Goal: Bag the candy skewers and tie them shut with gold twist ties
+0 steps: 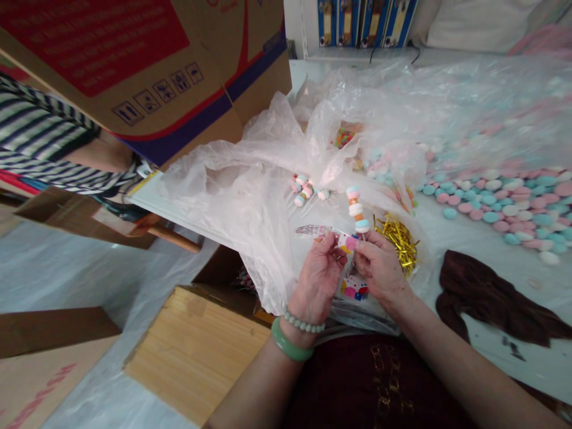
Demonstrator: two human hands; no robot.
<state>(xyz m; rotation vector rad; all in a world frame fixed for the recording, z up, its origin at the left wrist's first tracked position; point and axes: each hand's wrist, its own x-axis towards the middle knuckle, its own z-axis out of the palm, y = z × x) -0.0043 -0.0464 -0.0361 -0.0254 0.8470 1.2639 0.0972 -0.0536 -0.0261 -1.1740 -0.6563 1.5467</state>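
Candy skewer [356, 210] in right hand [381, 262], top outside printed bag [354, 288]

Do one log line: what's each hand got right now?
left hand: grips printed bag | right hand: grips candy skewer | nearby: gold strips

A white wall [292, 21] stands at 12 o'clock, with a pale ledge [330, 55] at 1 o'clock. The white desk [485, 357] extends toward 4 o'clock. Pale grey floor [152, 280] shows at 8 o'clock under soft light.
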